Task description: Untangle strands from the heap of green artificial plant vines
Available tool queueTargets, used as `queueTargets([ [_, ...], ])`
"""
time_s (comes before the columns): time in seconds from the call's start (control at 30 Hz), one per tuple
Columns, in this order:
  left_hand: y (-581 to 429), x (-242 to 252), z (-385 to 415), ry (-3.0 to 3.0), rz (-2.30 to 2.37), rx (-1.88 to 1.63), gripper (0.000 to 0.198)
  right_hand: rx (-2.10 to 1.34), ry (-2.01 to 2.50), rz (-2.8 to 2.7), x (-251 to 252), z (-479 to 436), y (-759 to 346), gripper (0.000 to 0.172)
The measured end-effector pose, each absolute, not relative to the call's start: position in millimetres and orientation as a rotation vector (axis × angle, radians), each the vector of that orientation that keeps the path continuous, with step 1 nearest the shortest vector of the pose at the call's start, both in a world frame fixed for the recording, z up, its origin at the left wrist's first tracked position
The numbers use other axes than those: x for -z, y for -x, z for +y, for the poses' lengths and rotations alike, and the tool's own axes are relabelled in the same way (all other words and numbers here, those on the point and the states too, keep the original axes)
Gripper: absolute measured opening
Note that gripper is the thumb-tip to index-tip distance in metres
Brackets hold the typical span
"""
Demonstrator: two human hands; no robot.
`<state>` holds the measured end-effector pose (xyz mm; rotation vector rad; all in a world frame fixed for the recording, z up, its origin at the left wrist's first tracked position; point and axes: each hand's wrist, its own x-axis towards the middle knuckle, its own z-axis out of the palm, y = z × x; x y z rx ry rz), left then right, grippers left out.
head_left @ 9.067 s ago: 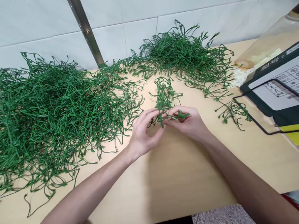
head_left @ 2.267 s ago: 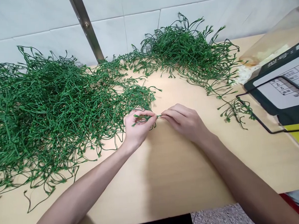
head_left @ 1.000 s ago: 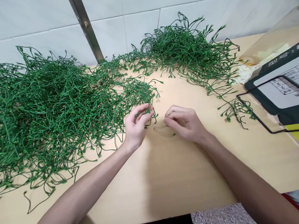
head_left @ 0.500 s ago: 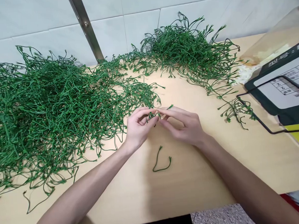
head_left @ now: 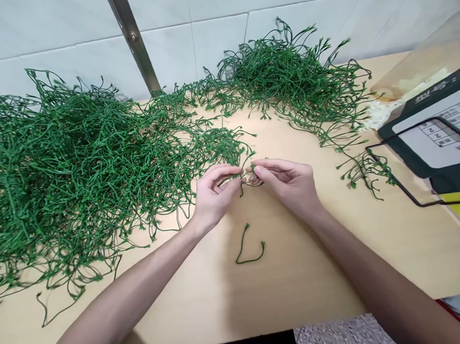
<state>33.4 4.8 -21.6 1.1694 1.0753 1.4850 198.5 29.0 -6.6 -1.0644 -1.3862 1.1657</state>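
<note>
Both hands meet over the middle of the table, each pinching thin green plastic stems with small forked tips. My left hand point(head_left: 217, 191) is closed, thumb against fingers, on green stems point(head_left: 241, 190) that poke out below its fingertips. Just to its right, my right hand point(head_left: 287, 181) is closed too, with a green tip point(head_left: 252, 167) between thumb and forefinger. How the stems join between the hands is too small to make out. A single bent green stem point(head_left: 239, 254) lies on the table below the hands.
A large tangled heap of green stems point(head_left: 77, 165) covers the left side, and a second pile point(head_left: 282, 70) lies against the tiled wall point(head_left: 222, 42). At right stand a dark box with a white label point(head_left: 438, 138) and a black wire frame point(head_left: 405, 192). A metal post point(head_left: 133, 40) rises behind.
My right hand has shifted slightly right and turned, its thumb now over the green tip. The fingertips of the two hands have parted a little. My left hand has barely moved.
</note>
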Motion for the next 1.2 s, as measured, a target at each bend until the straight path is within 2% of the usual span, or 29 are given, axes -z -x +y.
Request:
queueTargets([
  [0.27, -33, 20, 4, -1.224, 1.124, -1.509, 0.014, -1.189, 1.064, -1.355, 1, 30, -202, 0.03],
  [0.7, -36, 15, 5, -1.084, 1.133, -1.589, 0.01, -1.16, 1.166, -1.208, 12, 39, -202, 0.048],
  [1.2, -37, 12, 1, -1.003, 1.098, -1.449, 0.011, -0.928, 1.136, -1.179, 9, 37, -199, 0.031],
])
